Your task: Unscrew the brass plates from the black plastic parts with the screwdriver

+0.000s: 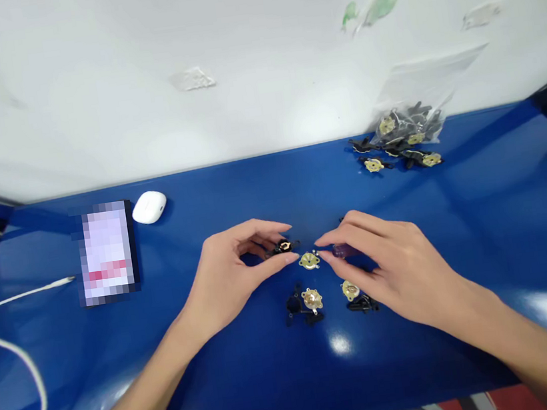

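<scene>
Both my hands rest on a blue table (256,382) around a small round brass part (309,260). My left hand (234,270) reaches in from the left, thumb tip touching the brass part and fingers curved over a small black part (283,247). My right hand (395,266) comes from the right, its fingers pinched on a small dark purple piece (344,250) next to the brass part. Just in front lie two more brass discs (311,299) (349,289) with black plastic pieces (362,303) beside them.
A clear bag of several black and brass parts (407,130) leans on the white wall at the back right, with loose ones (374,165) before it. A phone (106,252), a white earbud case (149,206) and a white cable (18,296) lie at the left.
</scene>
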